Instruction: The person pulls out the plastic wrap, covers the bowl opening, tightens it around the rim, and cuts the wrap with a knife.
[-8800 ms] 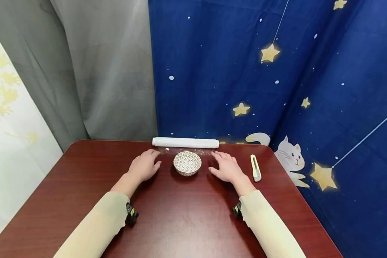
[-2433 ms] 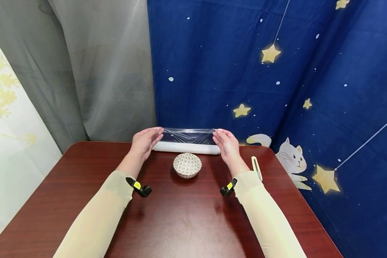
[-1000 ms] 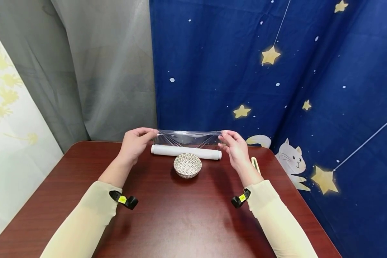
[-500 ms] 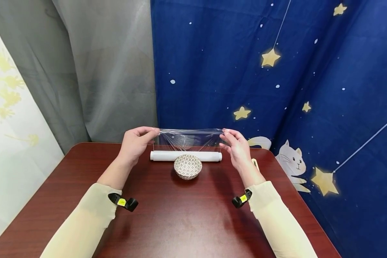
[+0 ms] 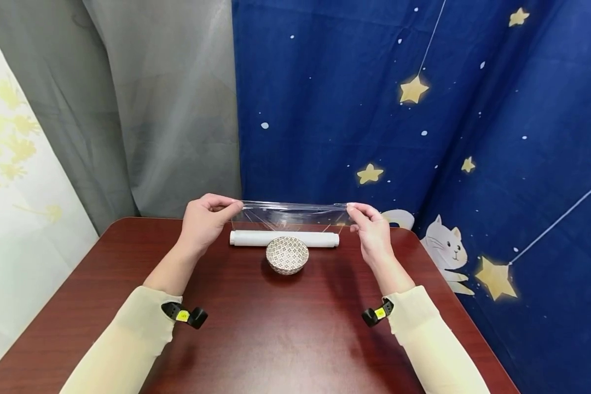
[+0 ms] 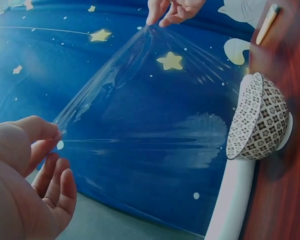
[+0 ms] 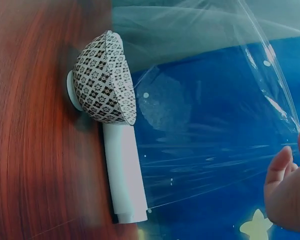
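Note:
My left hand (image 5: 204,221) pinches one corner of a clear sheet of plastic wrap (image 5: 293,207) between thumb and forefinger. At the opposite corner, my right hand (image 5: 372,232) pinches it the same way. The film stretches taut and creased between both hands, raised above the table, and runs down to its white roll (image 5: 248,238). In front of the roll stands a small patterned bowl (image 5: 287,255), upright, hiding part of it. The left wrist view shows the film fanning from both hands toward the roll and bowl (image 6: 260,120).
A pale utility knife (image 6: 268,24) lies on the table to the right; in the head view my right arm hides it. The dark red table (image 5: 276,328) ends just beyond the roll, with a blue star-print curtain (image 5: 320,109) and a grey one (image 5: 172,109) behind.
From resting near the film's edge, both hands have lifted it and pinched its corners. They have since spread apart, pulling it taut. The roll has come nearer the bowl, which stays put.

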Motion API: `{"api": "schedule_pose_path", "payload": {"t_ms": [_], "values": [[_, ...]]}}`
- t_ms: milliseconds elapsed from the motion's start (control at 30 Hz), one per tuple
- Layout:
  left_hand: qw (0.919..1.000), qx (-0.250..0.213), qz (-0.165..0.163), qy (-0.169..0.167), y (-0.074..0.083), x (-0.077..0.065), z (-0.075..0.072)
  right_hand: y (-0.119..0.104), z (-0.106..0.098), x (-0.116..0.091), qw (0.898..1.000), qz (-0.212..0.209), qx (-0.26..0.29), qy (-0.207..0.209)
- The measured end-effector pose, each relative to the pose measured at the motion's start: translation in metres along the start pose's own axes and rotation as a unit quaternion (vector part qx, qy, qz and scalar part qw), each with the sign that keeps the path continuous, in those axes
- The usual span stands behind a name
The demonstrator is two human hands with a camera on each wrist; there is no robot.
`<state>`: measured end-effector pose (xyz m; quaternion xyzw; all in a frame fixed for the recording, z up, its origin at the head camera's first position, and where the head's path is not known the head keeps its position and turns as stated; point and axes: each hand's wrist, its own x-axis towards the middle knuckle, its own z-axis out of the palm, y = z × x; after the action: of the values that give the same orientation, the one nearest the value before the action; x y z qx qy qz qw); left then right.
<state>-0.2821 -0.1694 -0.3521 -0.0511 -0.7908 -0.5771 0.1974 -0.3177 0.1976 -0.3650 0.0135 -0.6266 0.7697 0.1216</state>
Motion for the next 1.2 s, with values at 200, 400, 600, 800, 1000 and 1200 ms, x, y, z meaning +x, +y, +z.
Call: {"api": "schedule_pose_path", "payload": {"t_ms": [200,400,600,800,1000,1200], "values": [[0.9997,0.017,0.019,-0.002,-0.002,-0.004,-0.002,0.001,-0.007,-0.006,1.0,-0.01,-0.018,-0.019],[0.9996,-0.001,-0.008,-0.027,-0.004,-0.011,-0.008,0.003,-0.016,-0.016,0.998,-0.022,-0.044,-0.03],[0.9983,-0.006,-0.003,-0.058,-0.008,-0.018,-0.013,0.003,-0.025,-0.027,0.997,-0.012,-0.051,-0.049],[0.9954,0.002,-0.002,-0.096,-0.013,-0.026,-0.019,0.004,-0.035,-0.04,0.994,0.008,-0.072,-0.077],[0.9921,0.02,-0.003,-0.123,-0.022,-0.037,-0.024,0.009,-0.047,-0.052,0.984,0.031,-0.138,-0.104],[0.9858,0.011,0.006,-0.167,-0.034,-0.048,-0.027,0.017,-0.058,-0.062,0.974,0.04,-0.182,-0.131]]}}
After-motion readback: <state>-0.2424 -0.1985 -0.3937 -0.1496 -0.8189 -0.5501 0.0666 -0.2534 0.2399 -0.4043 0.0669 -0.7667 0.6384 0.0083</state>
